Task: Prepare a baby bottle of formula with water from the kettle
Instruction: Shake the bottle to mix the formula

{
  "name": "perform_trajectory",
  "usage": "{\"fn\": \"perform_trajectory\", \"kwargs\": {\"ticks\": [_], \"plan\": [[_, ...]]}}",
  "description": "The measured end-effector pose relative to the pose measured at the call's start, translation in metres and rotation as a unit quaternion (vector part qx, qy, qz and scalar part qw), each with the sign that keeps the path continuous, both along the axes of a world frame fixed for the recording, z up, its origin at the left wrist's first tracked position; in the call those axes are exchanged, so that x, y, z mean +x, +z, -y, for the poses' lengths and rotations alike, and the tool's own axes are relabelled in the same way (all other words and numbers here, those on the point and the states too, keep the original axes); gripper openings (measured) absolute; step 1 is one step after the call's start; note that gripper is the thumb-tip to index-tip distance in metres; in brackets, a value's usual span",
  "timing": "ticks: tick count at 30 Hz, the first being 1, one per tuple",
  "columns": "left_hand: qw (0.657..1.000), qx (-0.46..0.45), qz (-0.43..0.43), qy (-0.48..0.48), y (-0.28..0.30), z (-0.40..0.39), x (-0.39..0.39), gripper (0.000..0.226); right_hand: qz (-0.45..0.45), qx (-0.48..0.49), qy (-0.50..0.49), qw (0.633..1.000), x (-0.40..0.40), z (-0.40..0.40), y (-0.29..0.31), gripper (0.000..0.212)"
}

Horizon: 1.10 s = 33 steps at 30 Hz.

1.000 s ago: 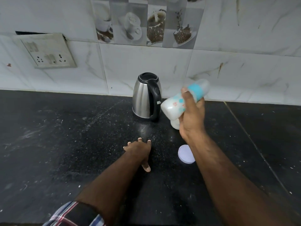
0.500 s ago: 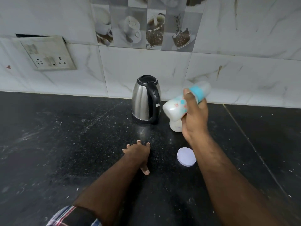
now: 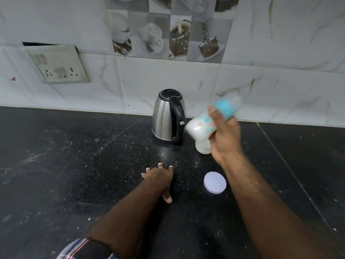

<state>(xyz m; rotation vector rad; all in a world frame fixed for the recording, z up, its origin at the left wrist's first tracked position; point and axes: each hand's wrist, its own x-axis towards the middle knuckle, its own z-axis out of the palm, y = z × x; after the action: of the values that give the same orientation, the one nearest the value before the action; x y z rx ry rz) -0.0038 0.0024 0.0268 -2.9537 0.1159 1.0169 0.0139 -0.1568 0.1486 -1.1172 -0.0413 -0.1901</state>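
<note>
My right hand (image 3: pixel 225 139) grips a baby bottle (image 3: pixel 200 124) with white liquid inside, a teal collar and a clear cap. The bottle is tilted, base toward the lower left, and blurred, just right of the steel kettle (image 3: pixel 164 116) with a black handle and lid. Below the bottle a small white container (image 3: pixel 202 147) stands on the black counter (image 3: pixel 74 165), partly hidden by my hand. A round white lid (image 3: pixel 214 182) lies flat in front of it. My left hand (image 3: pixel 160 177) rests flat on the counter, fingers spread, holding nothing.
A white marble-tiled wall (image 3: pixel 280 53) runs close behind the kettle, with a socket panel (image 3: pixel 58 65) at the upper left. White specks and smears dot the dark counter. A seam runs diagonally across the counter at the right.
The bottle in my right hand has shifted slightly and is now motion-blurred. My left hand stays pressed on the counter. The view has tilted down a little.
</note>
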Motion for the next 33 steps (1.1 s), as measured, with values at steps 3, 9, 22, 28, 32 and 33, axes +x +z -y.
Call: {"fn": "perform_trajectory", "kwargs": {"ticks": [3, 9, 22, 28, 32, 33], "plan": [[1.0, 0.003, 0.0, -0.003, -0.001, 0.0, -0.001, 0.139, -0.037, -0.035, 0.033, 0.998, -0.005, -0.005, 0.003, 0.037], [1.0, -0.003, -0.003, 0.004, 0.001, 0.0, 0.0, 0.14, -0.004, 0.047, -0.04, 0.998, 0.008, 0.001, 0.008, 0.031], [1.0, -0.002, -0.008, -0.002, 0.005, 0.0, -0.001, 0.137, -0.019, -0.142, 0.028, 0.989, -0.002, -0.008, -0.009, 0.058], [1.0, -0.002, -0.011, -0.004, 0.006, -0.001, -0.002, 0.137, -0.037, -0.156, 0.053, 0.986, -0.007, -0.012, -0.009, 0.068], [1.0, -0.012, 0.002, -0.003, 0.006, -0.001, -0.004, 0.136, 0.005, 0.003, -0.036, 0.999, 0.006, -0.006, 0.005, 0.046], [1.0, -0.013, 0.002, -0.002, 0.006, -0.001, -0.005, 0.135, 0.013, 0.019, -0.051, 0.998, 0.008, -0.006, 0.006, 0.04]]}}
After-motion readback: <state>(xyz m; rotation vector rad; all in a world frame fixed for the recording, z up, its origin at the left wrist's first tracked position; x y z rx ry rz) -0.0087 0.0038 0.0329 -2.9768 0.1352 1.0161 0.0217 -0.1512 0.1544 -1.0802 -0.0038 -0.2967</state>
